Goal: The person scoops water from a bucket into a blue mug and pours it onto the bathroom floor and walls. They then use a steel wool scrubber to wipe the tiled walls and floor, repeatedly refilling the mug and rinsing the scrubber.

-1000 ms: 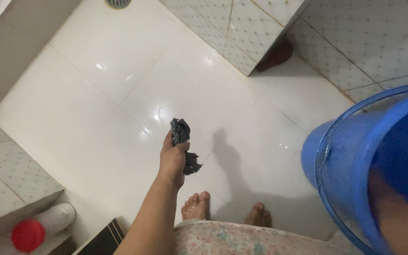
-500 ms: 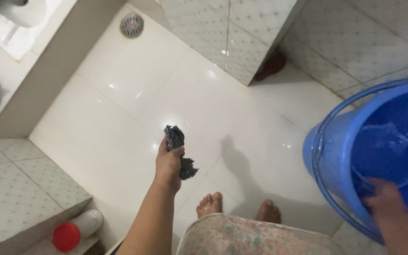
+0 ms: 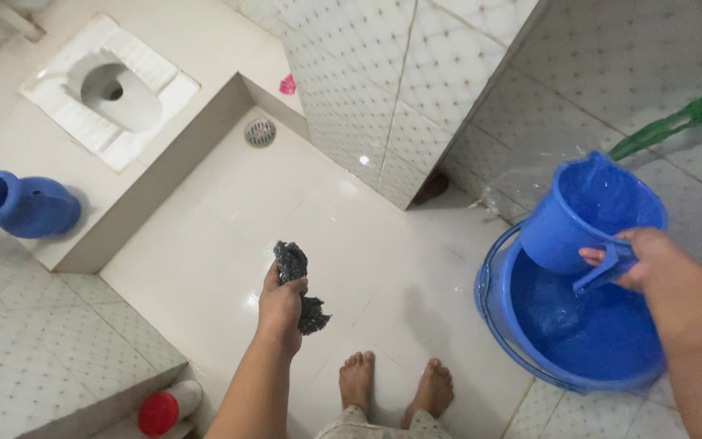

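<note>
Head view: a dark grey steel-wool scrubber (image 3: 296, 280) is clenched in the left hand (image 3: 279, 307), protruding above and below the grip; a blue plastic jug (image 3: 588, 213), previously dipped inside, is now gripped by the right hand (image 3: 647, 260) above the blue water-filled bucket (image 3: 566, 345)

Left hand (image 3: 280, 307) grips scrubber (image 3: 294, 272) over floor, ahead of feet (image 3: 394, 386). Right hand (image 3: 639, 260) holds mug (image 3: 587, 211) above bucket (image 3: 570, 341), far right. Squat toilet (image 3: 111, 89) on raised platform, far left; drain (image 3: 260, 132) below its step.
</note>
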